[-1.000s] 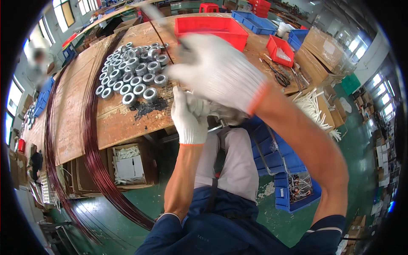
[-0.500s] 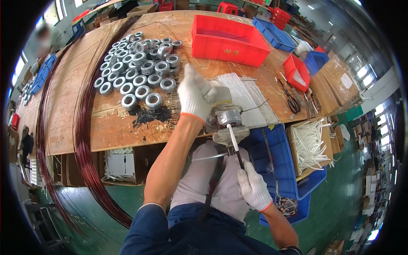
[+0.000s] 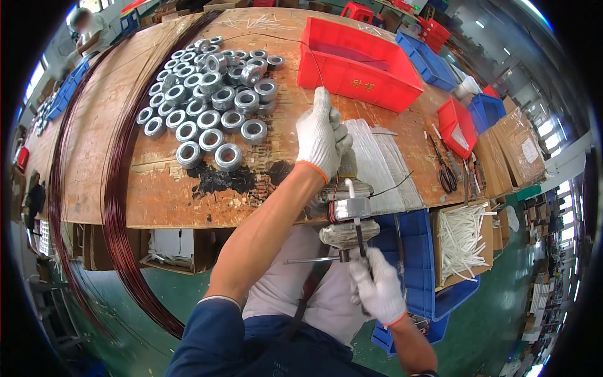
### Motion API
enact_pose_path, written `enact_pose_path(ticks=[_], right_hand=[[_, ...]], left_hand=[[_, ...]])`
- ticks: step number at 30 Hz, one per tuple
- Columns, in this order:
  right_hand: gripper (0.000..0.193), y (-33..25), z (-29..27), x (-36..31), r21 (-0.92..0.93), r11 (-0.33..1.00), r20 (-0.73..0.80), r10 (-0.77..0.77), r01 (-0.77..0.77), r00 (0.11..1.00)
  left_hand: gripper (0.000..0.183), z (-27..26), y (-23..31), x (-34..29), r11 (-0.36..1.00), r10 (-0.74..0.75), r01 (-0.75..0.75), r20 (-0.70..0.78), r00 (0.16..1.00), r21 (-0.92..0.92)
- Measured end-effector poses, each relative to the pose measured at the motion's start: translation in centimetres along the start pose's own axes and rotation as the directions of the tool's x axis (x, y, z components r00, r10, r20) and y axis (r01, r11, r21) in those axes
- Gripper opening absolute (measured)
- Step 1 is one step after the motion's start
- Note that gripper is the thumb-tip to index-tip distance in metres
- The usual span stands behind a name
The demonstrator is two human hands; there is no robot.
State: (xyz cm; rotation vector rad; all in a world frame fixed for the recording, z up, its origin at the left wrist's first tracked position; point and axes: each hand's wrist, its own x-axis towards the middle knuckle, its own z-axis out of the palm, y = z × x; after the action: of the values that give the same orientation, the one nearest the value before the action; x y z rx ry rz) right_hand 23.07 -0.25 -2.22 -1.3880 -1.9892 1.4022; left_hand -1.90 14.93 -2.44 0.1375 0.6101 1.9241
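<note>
Left gloved hand [image 3: 321, 135] clenched round a thin wire [image 3: 317, 65], thumb up, forearm slanting forward and rightward; right gloved hand [image 3: 379, 287] lower, grasping a dark rod [image 3: 360, 240] at the clamped ring [image 3: 350, 209].

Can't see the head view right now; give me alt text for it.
A white-gloved left hand grips a thin dark wire beyond a vise holding a silver ring; the gloved right hand holds a dark rod at that ring. Loose rings cover part of the wooden bench, left of a red bin.
</note>
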Motion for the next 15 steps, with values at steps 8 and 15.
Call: enact_pose_path(ticks=[8,15], right_hand=[[0.030,-4.5,-4.0,0.9,-0.713,0.656,0.112,-0.241,0.246,0.964],[0.023,0.2,0.1,-6.0,-0.788,0.604,-0.050,-0.250,0.115,0.967]], left_hand=[[0.051,0.4,-0.4,0.1,0.998,-0.032,0.033,-0.025,0.999,0.053],[0.034,0.8,-1.9,3.7,0.950,-0.009,-0.011,0.062,0.998,0.313]])
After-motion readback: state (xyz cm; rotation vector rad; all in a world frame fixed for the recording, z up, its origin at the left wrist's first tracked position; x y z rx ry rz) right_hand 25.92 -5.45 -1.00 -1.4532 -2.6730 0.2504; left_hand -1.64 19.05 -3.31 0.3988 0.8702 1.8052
